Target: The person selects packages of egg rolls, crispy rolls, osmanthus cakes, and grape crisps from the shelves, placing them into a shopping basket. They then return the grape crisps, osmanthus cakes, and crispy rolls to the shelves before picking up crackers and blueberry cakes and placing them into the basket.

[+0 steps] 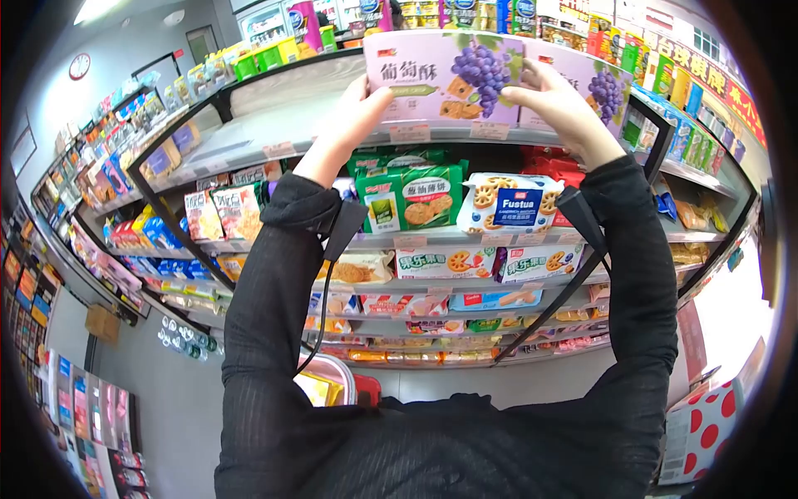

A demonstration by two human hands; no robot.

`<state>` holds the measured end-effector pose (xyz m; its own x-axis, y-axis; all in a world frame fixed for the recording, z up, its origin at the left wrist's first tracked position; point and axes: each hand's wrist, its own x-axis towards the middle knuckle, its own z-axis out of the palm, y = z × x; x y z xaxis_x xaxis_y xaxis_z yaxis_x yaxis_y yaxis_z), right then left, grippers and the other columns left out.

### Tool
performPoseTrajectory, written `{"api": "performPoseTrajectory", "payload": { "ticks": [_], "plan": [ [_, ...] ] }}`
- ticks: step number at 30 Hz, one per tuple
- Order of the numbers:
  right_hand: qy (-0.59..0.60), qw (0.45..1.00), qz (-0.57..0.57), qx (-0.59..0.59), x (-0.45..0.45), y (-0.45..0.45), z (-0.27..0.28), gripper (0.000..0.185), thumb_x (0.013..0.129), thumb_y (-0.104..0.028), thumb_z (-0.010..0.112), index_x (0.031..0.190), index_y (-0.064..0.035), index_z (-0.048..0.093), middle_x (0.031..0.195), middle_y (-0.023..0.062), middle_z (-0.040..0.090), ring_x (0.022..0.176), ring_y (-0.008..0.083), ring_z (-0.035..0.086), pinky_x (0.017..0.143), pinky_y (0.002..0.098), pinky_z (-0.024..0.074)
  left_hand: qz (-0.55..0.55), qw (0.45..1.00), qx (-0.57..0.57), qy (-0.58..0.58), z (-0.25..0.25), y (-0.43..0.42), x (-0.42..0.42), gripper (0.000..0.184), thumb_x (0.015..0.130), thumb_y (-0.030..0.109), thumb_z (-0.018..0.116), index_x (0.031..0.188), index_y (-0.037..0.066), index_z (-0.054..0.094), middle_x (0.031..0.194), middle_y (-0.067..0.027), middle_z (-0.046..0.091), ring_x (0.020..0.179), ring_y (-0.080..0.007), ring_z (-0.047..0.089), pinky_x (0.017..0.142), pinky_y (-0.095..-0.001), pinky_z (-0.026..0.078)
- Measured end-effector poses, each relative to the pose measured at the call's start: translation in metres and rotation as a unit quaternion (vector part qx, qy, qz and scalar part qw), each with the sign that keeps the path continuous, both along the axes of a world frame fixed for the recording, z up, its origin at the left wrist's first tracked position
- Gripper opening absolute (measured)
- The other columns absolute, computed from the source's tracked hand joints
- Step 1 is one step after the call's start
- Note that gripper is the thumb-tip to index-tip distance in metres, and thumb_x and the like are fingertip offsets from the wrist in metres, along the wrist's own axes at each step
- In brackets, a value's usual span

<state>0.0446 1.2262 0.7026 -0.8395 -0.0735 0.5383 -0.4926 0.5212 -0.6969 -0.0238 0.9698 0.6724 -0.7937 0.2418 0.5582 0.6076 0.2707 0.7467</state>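
Head view: black sleeves point(278, 291) lead to the left hand point(363, 106) and right hand point(555, 101), pinching the upright box point(428, 71) between them, at the top shelf point(218, 143); whether it rests there cannot be told. Beside it, a second box point(613, 101); far off, a wall clock point(79, 66).

Legible lettering: “葡萄酥” on pink box point(440, 83), 12 o'clock; “葱油薄饼” on green pack point(424, 198), 1 o'clock; “Fustua” on white pack point(514, 205), 2 o'clock.
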Motion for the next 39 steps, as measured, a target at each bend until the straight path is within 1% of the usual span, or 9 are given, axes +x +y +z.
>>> {"api": "performPoseTrajectory", "payload": {
  "ticks": [3, 5, 9, 11, 15, 19, 20, 25, 39],
  "plan": [
    [0.035, 0.994, 0.072, -0.075, 0.021, -0.008, -0.012, 0.072, 0.074, -0.021, 0.061, 0.128, 0.0058, 0.022, 0.130, 0.0236, 0.029, 0.123, 0.0293, 0.028, 0.099, 0.0345, 0.0254, 0.123, 0.992, -0.015, 0.030, -0.016, -0.002, -0.001, 0.063, 0.076, 0.023, 0.051, 0.125, -0.009, 0.027, 0.127, -0.0237, 0.035, 0.121, -0.0278, 0.032, 0.099, -0.0315, 0.025],
    [0.064, 0.992, 0.077, -0.082, 0.032, -0.015, -0.032, 0.070, 0.076, -0.018, 0.061, 0.129, 0.0053, 0.021, 0.132, 0.0228, 0.027, 0.124, 0.0285, 0.026, 0.101, 0.0343, 0.0223, 0.188, 0.945, -0.036, 0.264, -0.030, -0.010, 0.027, 0.063, 0.074, 0.023, 0.052, 0.122, -0.010, 0.029, 0.122, -0.0282, 0.037, 0.118, -0.0358, 0.033, 0.098, -0.0354, 0.027],
    [0.020, 0.996, 0.089, -0.004, 0.074, -0.039, -0.093, 0.071, 0.076, -0.014, 0.059, 0.131, 0.0018, 0.018, 0.134, 0.0187, 0.024, 0.124, 0.0273, 0.026, 0.099, 0.0384, 0.0255, 0.064, 0.942, -0.024, 0.330, -0.081, -0.038, 0.089, 0.046, 0.068, 0.001, 0.052, 0.113, -0.002, 0.044, 0.115, -0.0207, 0.046, 0.111, -0.0338, 0.041, 0.095, -0.0380, 0.031],
    [-0.016, 0.994, 0.091, 0.058, 0.085, -0.045, -0.133, 0.070, 0.076, -0.014, 0.059, 0.132, 0.0007, 0.019, 0.135, 0.0176, 0.024, 0.125, 0.0254, 0.026, 0.100, 0.0365, 0.0243, 0.040, 0.951, -0.093, 0.293, -0.124, -0.055, 0.116, 0.037, 0.066, -0.001, 0.052, 0.103, 0.001, 0.051, 0.107, -0.0167, 0.052, 0.106, -0.0319, 0.045, 0.090, -0.0386, 0.036],
    [-0.235, 0.955, 0.167, -0.074, 0.095, -0.075, -0.220, 0.070, 0.076, -0.018, 0.061, 0.131, -0.0003, 0.021, 0.135, 0.0172, 0.025, 0.125, 0.0236, 0.025, 0.099, 0.0351, 0.0271, 0.019, 0.992, -0.082, 0.089, -0.225, -0.088, 0.150, 0.024, 0.070, 0.002, 0.053, 0.094, 0.003, 0.055, 0.094, -0.0130, 0.057, 0.091, -0.0284, 0.055, 0.078, -0.0347, 0.045],
    [-0.414, 0.892, 0.179, -0.023, 0.086, -0.096, -0.339, 0.067, 0.077, -0.019, 0.060, 0.129, 0.0006, 0.024, 0.130, 0.0185, 0.032, 0.116, 0.0264, 0.039, 0.091, 0.0341, 0.0371, 0.080, 0.982, -0.101, -0.136, -0.294, -0.127, 0.191, 0.020, 0.075, 0.006, 0.051, 0.094, 0.001, 0.056, 0.091, -0.0147, 0.057, 0.083, -0.0296, 0.056, 0.071, -0.0341, 0.045],
    [-0.350, 0.920, 0.170, 0.055, 0.090, -0.105, -0.364, 0.061, 0.076, -0.024, 0.059, 0.124, 0.0041, 0.031, 0.123, 0.0234, 0.039, 0.113, 0.0305, 0.042, 0.090, 0.0353, 0.0365, 0.106, 0.980, -0.113, -0.125, -0.314, -0.138, 0.197, 0.020, 0.075, 0.007, 0.050, 0.093, 0.001, 0.057, 0.088, -0.0154, 0.058, 0.079, -0.0300, 0.057, 0.068, -0.0339, 0.045],
    [-0.386, 0.850, 0.269, 0.238, 0.101, -0.157, -0.402, 0.051, 0.077, -0.025, 0.054, 0.116, 0.0061, 0.041, 0.116, 0.0248, 0.045, 0.108, 0.0352, 0.042, 0.092, 0.0359, 0.0346, 0.215, 0.944, -0.096, -0.232, -0.376, -0.183, 0.240, 0.020, 0.075, 0.006, 0.049, 0.091, 0.000, 0.058, 0.082, -0.0162, 0.058, 0.074, -0.0299, 0.057, 0.066, -0.0335, 0.045],
    [-0.344, 0.798, 0.443, 0.220, 0.117, -0.316, -0.425, 0.034, 0.074, -0.015, 0.053, 0.104, 0.0001, 0.050, 0.099, 0.0201, 0.054, 0.093, 0.0349, 0.051, 0.082, 0.0394, 0.0409, 0.379, 0.862, -0.068, -0.329, -0.460, -0.289, 0.319, 0.018, 0.076, 0.010, 0.050, 0.088, -0.001, 0.059, 0.076, -0.0169, 0.060, 0.071, -0.0264, 0.060, 0.064, -0.0320, 0.046]
  ]
}}
